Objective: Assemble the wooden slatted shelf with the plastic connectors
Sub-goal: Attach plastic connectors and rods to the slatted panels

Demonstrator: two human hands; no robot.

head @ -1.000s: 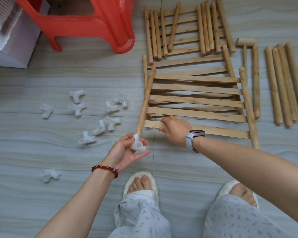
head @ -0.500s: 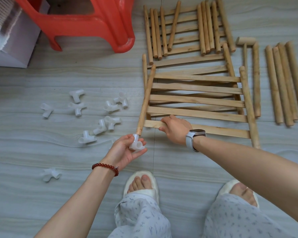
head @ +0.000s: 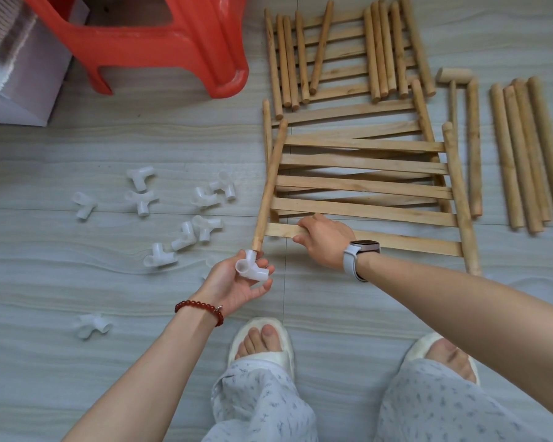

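Connector (head: 252,268) shifted in left grip (head: 237,283), touching rail (head: 270,186).

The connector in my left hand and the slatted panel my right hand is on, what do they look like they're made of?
The connector looks like translucent white plastic, smooth and slightly glossy: light passes through its tube walls. The slatted panel looks like pale unfinished wood: visible grain, matte surface, uneven tan colour. Whether it is sealed cannot be told.
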